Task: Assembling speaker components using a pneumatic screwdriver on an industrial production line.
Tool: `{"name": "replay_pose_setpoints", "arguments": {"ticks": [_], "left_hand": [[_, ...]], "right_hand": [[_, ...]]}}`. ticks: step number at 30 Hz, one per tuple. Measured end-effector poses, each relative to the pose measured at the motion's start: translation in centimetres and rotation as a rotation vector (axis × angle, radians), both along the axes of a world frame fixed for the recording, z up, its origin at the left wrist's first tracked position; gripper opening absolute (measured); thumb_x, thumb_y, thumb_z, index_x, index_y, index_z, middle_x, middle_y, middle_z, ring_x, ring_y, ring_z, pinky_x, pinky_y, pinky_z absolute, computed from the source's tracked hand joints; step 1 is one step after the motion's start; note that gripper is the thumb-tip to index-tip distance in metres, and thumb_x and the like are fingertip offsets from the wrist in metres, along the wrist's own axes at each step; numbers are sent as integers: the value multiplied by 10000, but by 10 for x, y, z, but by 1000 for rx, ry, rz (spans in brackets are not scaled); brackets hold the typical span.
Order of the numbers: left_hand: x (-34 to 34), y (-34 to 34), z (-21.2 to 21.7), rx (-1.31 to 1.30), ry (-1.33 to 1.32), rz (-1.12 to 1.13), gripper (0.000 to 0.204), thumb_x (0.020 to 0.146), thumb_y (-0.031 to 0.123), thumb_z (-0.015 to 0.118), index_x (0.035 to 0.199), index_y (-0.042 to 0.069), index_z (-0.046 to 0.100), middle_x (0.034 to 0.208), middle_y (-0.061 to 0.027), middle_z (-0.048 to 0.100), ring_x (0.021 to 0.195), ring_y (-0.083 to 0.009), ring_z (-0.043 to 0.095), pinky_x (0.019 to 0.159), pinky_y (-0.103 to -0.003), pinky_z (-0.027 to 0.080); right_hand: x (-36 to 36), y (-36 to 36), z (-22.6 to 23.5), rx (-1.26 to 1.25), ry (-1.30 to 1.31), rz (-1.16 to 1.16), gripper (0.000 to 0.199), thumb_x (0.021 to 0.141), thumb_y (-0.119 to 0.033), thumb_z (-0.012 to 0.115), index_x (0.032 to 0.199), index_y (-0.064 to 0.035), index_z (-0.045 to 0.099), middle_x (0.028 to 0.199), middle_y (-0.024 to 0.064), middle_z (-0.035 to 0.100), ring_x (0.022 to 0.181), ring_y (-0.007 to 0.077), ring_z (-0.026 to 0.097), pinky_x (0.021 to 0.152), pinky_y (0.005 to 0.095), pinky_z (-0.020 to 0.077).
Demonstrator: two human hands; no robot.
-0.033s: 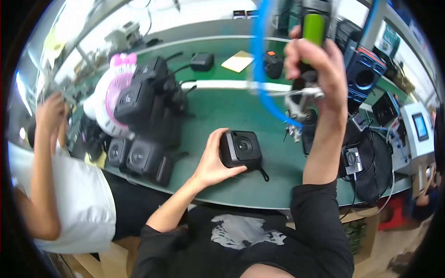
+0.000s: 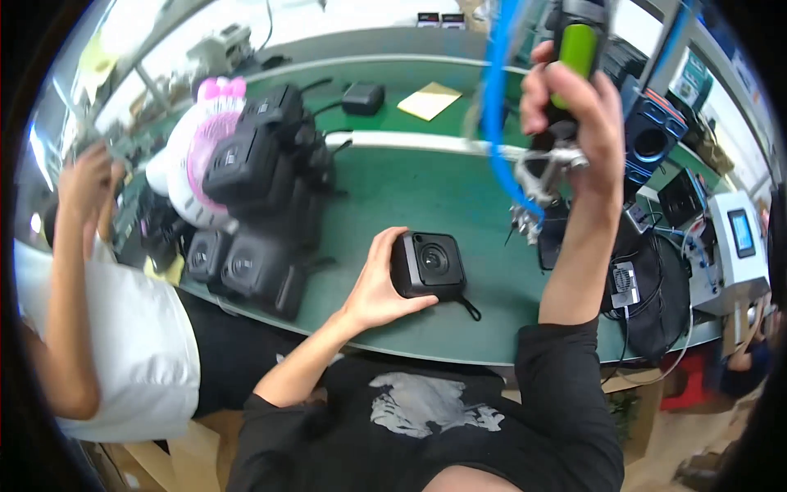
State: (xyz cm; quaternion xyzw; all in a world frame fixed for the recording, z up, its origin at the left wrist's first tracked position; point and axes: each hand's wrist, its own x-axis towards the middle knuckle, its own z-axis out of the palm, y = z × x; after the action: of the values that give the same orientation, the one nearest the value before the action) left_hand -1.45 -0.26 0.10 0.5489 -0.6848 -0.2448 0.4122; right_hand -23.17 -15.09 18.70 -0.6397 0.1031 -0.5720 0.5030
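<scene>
On the green bench, my left hand grips a small black box-shaped speaker by its left side, thumb along the near edge. Its round driver faces up, and a short strap loop sticks out at the near right corner. Raised at the right, my right hand is closed round a green and black power screwdriver, partly hidden by the fingers. A blue hose leads down to the metal nozzle below that hand, apart from the speaker and to its right.
Black speakers are stacked at the left, beside a white and pink fan. A yellow paper pad lies at the back. Rightward are a blue-black speaker and a machine with a screen. A co-worker in white sits at the left.
My right hand and the screwdriver, with its hose and nozzle, have shifted a little to the right. My left hand keeps its hold on the speaker.
</scene>
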Motion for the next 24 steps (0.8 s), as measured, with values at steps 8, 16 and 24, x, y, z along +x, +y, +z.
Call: {"name": "replay_pose_setpoints", "arguments": {"ticks": [8, 16, 24], "left_hand": [[25, 18, -15, 86, -147, -50, 1132, 645, 365, 889, 1445, -87, 228, 1428, -303, 354, 1371, -427, 365, 1156, -456, 319], [2, -5, 7, -270, -467, -126, 1043, 634, 511, 850, 1332, -139, 428, 1268, -243, 524, 1241, -368, 489, 1120, -419, 356], [-4, -9, 10, -122, -553, -131, 944, 611, 409, 853, 1290, -111, 455, 1132, -181, 549, 1077, -311, 541, 993, -387, 429]], "right_hand": [[24, 8, 17, -3, -39, 90, 489, 995, -509, 506, 981, -23, 554, 661, 41, 527, 485, 158, 520, 491, 299, 490], [52, 50, 40, -25, -91, 22, 537, 1000, -573, 465, 1000, -37, 499, 653, 23, 496, 472, 141, 529, 465, 285, 485], [63, 44, 33, -13, -114, 78, 523, 996, -558, 487, 1007, -35, 499, 661, 28, 506, 471, 139, 530, 461, 281, 484]]}}
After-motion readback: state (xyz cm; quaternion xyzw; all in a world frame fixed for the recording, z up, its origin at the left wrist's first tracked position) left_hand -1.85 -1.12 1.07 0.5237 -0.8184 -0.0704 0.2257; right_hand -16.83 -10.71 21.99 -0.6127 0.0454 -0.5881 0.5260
